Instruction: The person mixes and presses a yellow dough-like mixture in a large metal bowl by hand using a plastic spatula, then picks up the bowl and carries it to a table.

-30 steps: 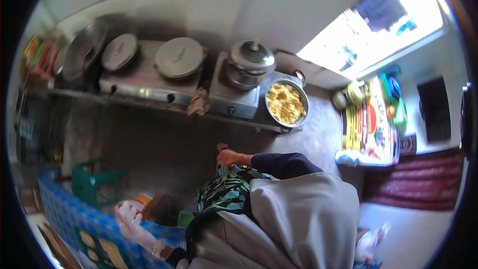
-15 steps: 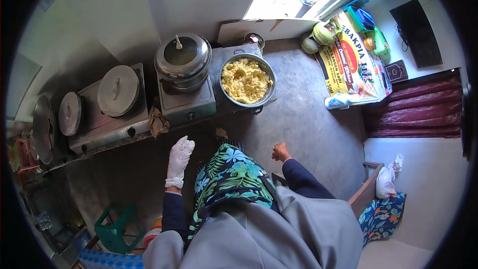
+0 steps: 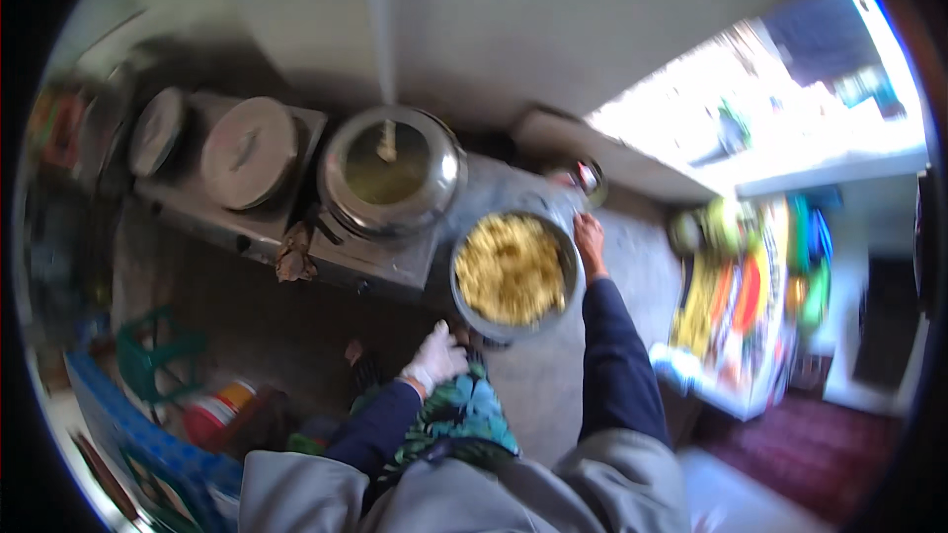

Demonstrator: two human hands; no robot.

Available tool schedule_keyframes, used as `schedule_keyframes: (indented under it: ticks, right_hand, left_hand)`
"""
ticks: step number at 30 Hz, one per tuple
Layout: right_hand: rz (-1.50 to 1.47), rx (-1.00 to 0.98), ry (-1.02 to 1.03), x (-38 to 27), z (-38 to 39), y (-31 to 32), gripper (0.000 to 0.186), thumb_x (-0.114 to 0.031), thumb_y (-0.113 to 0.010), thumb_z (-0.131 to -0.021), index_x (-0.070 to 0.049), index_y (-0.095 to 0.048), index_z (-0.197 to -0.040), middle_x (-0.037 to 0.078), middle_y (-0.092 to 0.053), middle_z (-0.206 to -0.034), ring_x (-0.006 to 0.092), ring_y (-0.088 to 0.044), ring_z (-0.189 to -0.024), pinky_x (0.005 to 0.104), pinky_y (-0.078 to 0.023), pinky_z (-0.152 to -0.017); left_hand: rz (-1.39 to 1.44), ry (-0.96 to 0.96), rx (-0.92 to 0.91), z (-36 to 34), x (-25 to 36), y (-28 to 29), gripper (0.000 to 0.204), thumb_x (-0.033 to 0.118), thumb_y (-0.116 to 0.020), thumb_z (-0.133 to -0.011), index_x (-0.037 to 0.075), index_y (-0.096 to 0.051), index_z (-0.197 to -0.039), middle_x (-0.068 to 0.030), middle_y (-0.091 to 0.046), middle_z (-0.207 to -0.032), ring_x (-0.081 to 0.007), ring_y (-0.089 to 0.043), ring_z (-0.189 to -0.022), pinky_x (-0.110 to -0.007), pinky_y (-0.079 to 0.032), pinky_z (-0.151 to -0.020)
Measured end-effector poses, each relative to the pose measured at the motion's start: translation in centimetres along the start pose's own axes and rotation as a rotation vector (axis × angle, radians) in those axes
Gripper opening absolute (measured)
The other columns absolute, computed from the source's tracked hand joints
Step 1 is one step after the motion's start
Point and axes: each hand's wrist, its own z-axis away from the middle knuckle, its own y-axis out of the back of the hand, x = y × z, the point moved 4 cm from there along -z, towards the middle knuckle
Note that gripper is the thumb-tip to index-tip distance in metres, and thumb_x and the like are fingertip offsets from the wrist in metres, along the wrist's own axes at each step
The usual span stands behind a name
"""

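Basin (image 3: pixel 513 271) of yellow crumbly food, round, metal, standing on the low metal counter (image 3: pixel 474 199) just right of the single-burner stove (image 3: pixel 380 262). Right hand (image 3: pixel 591 242), bare, laid on the basin's far right rim, fingers curled over the edge. Left hand (image 3: pixel 435 355), in a white glove, at the near left rim, touching or just short of it; motion blur leaves the closure of its fingers impossible to tell.

Stage, as judged: both hands taking hold of the basin at opposite rims, a lift not yet begun. Next move would call for a firm, level two-handed grip, since the basin is heaped nearly full and would spill if tipped.

Also present: lidded steel pot (image 3: pixel 392 173) on the stove, just left of the basin; two flat-lidded pots (image 3: pixel 247 150) on a second stove further left; crumpled brown cloth (image 3: pixel 293 255) at the counter's front edge; green plastic stool (image 3: pixel 153 355) on the floor, well apart.
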Motion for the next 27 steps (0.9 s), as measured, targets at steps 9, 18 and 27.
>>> schedule_keyframes:
  ticks: [9, 18, 27]
  right_hand:
    - [-0.495, -0.457, -0.047, -7.3, -8.9, -8.2, 0.043, -0.043, -0.058, -0.078, -0.002, -0.067, -0.069, 0.013, -0.065, -0.073, 0.0295, -0.063, -0.078, 0.0401, -0.045, -0.073]
    - [-0.185, -0.153, -0.002, -6.5, -9.6, -7.0, 0.035, -0.034, -0.059, -0.072, 0.000, -0.062, -0.065, 0.022, -0.060, -0.069, 0.0362, -0.060, -0.069, 0.0456, -0.044, -0.065]
    - [-0.058, -0.225, -0.212, -3.4, -3.9, -7.5, 0.033, -0.027, -0.055, -0.069, 0.004, -0.064, -0.077, 0.025, -0.063, -0.082, 0.0403, -0.059, -0.076, 0.0465, -0.044, -0.073]
  left_hand:
    - [0.274, -0.264, 0.074, -9.2, -5.7, -1.6, 0.081, 0.074, -0.042, -0.075, 0.021, -0.037, -0.135, -0.0033, -0.038, -0.139, -0.0296, -0.028, -0.131, -0.061, -0.010, -0.104]
    - [0.196, -0.648, 0.607, -16.3, -7.5, -0.4, 0.055, 0.056, -0.061, -0.077, 0.007, -0.064, -0.102, -0.0055, -0.064, -0.094, -0.0142, -0.060, -0.080, -0.031, -0.048, -0.072]
    - [-0.205, -0.742, 0.599, -6.1, -3.2, 0.3, 0.060, 0.062, -0.044, -0.084, 0.008, -0.068, -0.094, -0.0086, -0.066, -0.080, -0.0140, -0.056, -0.074, -0.032, -0.042, -0.073]
